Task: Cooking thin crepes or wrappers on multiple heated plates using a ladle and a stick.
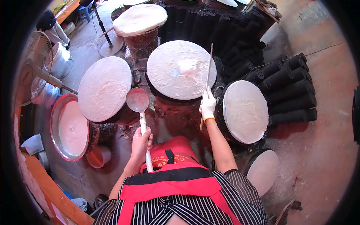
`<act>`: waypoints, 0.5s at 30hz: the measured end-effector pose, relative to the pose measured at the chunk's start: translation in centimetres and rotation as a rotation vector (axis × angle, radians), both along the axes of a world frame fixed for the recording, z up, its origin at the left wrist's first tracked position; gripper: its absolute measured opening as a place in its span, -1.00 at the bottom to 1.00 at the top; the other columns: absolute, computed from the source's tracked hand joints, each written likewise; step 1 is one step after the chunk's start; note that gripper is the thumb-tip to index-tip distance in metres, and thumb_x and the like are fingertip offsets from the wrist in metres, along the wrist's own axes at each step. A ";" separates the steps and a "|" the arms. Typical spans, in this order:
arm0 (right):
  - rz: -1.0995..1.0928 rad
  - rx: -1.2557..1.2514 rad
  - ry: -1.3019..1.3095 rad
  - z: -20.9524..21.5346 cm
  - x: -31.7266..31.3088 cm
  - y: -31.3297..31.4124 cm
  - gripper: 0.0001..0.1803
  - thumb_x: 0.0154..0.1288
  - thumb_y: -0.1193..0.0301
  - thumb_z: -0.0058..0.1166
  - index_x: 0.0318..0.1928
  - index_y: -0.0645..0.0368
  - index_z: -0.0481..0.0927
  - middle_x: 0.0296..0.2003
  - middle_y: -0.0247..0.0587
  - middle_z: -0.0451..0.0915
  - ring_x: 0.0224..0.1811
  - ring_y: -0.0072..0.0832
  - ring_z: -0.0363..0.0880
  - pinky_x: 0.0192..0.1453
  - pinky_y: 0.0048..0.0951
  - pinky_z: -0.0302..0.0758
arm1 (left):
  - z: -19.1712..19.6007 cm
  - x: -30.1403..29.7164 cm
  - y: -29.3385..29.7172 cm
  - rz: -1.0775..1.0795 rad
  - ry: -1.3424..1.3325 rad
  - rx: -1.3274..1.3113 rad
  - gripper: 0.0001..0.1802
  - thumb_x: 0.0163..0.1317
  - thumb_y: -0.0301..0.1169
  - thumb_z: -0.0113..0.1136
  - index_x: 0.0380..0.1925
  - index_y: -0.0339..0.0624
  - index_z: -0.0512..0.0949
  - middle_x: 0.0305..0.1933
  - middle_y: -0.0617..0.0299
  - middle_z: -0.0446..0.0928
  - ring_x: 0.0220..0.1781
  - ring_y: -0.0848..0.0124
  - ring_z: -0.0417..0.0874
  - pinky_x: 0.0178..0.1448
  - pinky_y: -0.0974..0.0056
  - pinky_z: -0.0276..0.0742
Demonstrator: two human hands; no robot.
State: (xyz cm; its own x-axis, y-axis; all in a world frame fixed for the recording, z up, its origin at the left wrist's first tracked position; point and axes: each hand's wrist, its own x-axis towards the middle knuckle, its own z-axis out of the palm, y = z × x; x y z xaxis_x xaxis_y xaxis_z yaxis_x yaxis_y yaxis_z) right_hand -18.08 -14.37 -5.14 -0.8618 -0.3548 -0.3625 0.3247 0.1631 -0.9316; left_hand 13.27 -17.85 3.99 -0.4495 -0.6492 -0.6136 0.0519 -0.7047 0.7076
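Observation:
My bare left hand (141, 141) is closed around the white handle of a ladle (137, 99). Its round bowl is raised between the left and middle griddles and has a whitish film. My right hand (207, 105), in a white glove with a yellow cuff, grips a thin wooden stick (210, 63). The stick's far part reaches over the right side of the middle round griddle (170, 98). White batter covers that griddle, with a thicker wet patch (187, 69) right of its centre. To the left stands another coated griddle (105, 90); a smaller one (245, 112) is at the right.
A metal basin (54, 131) of pale batter stands at the left, above a reddish bucket (99, 156). Stacked black honeycomb coal briquettes (288, 90) fill the back right. Farther off are another covered round (140, 18), a fan (35, 71) and a person (56, 32).

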 end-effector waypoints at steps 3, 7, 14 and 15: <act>0.371 0.052 0.099 -1.0 2.4 1.1 -0.53 0.44 0.30 0.08 0.31 0.07 0.48 -0.44 -0.43 0.45 -0.54 -0.76 0.30 -0.48 -0.59 0.29 | -0.4 0.2 0.2 0.033 0.002 0.054 -0.85 0.44 -0.37 0.08 -0.13 -0.12 0.34 -0.43 0.32 0.41 -0.65 0.61 0.33 -0.63 0.47 0.23; 0.599 -0.020 0.130 -2.0 3.5 2.3 -0.51 0.42 0.36 0.10 0.31 0.16 0.46 -0.08 -0.23 0.64 -0.37 -0.66 0.48 -0.24 -0.55 0.46 | -0.6 0.0 0.2 0.053 0.036 0.063 -0.84 0.45 -0.38 0.06 -0.10 -0.13 0.31 -0.41 0.32 0.37 -0.58 0.58 0.36 -0.57 0.46 0.29; 0.536 0.012 0.029 0.3 -2.3 3.1 -0.53 0.44 0.28 0.07 0.32 0.06 0.48 -0.53 -0.54 0.50 -0.65 -0.77 0.32 -0.57 -0.62 0.33 | -0.4 -1.4 -1.1 -0.039 0.026 0.022 -0.82 0.43 -0.42 0.06 -0.11 -0.15 0.27 -0.37 0.30 0.33 -0.52 0.56 0.35 -0.56 0.43 0.31; 0.627 -0.065 0.145 0.2 -1.5 3.9 -0.52 0.44 0.32 0.08 0.32 0.11 0.46 -0.37 -0.46 0.57 -0.60 -0.79 0.32 -0.54 -0.66 0.31 | -0.4 -1.8 -1.6 -0.034 -0.008 0.038 -0.82 0.44 -0.40 0.06 -0.12 -0.13 0.26 -0.38 0.30 0.32 -0.53 0.56 0.34 -0.57 0.43 0.29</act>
